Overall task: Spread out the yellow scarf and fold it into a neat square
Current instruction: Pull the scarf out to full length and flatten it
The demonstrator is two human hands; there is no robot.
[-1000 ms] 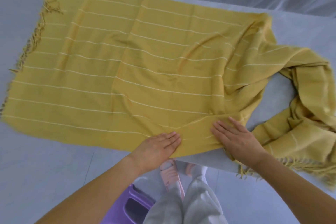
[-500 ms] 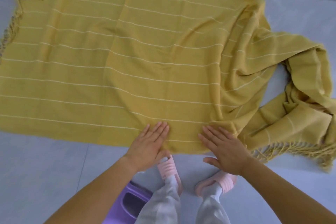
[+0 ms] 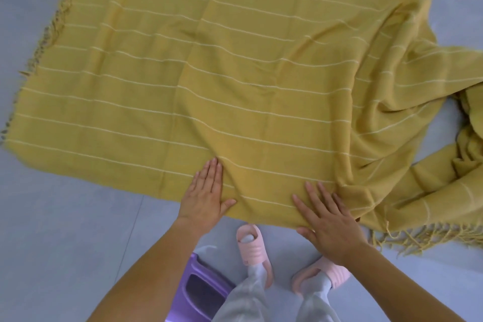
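My left hand [image 3: 206,191] and right hand [image 3: 329,217], fingers straight, press the six-o'clock edge of the yellow white-striped fringed scarf [image 3: 235,73] flat, anchoring it; its three-o'clock end lies bunched.

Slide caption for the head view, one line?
Spreading: left hand and right hand press the scarf flat at its near edge; its right end lies bunched.

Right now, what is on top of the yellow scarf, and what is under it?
On the yellow scarf lie the left hand and the right hand, both flat near its front edge. Around it a grey surface shows; what it covers is hidden.
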